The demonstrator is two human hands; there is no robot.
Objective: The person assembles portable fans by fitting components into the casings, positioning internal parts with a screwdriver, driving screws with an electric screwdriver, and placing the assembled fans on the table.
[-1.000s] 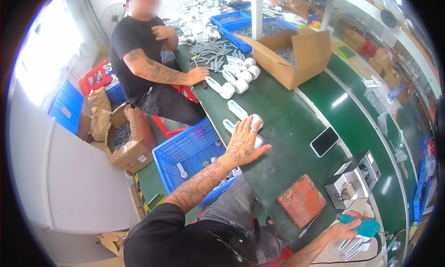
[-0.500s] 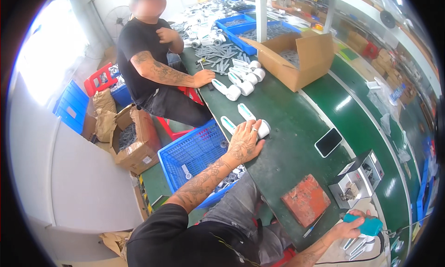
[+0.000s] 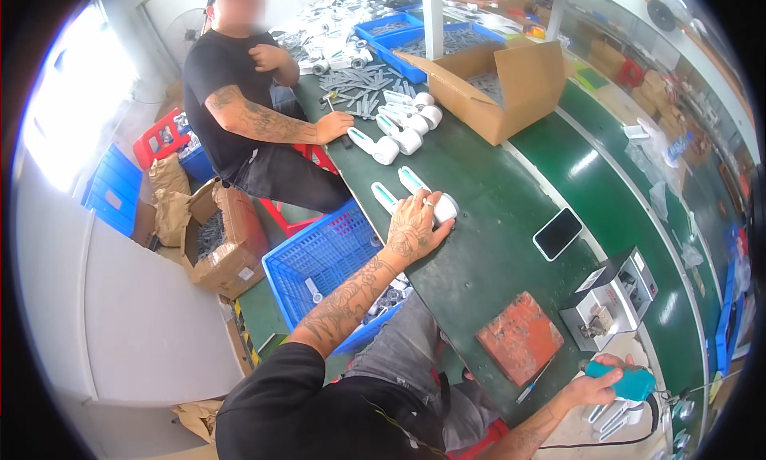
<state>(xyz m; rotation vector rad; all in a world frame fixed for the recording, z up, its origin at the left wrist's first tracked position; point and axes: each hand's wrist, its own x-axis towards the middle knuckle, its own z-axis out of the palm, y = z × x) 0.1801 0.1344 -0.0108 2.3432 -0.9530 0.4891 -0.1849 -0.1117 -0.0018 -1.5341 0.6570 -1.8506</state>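
Note:
My left hand (image 3: 415, 227) is closed over the round end of a white shower-head-shaped piece (image 3: 444, 210) on the green table. A second such piece (image 3: 384, 195) lies beside it, partly under the hand; both handles point away and carry a turquoise strip. At the lower right, my right hand (image 3: 594, 388) is wrapped round a teal corded power tool (image 3: 630, 383); its working end is hard to make out. Several white pieces (image 3: 614, 420) lie just below the tool. Farther up the table stands a group of similar white pieces (image 3: 407, 129).
A rusty red block (image 3: 520, 338), a pen (image 3: 533, 385), a metal box device (image 3: 610, 304) and a phone (image 3: 558, 234) are on the table. An open carton (image 3: 523, 93) sits farther back. A blue crate (image 3: 303, 256) stands below the left edge. A co-worker's hand (image 3: 333, 127) rests on the table.
The whole view has shifted slightly, so things sit farther left. My left hand stays on the white piece, and my right hand still holds the teal tool.

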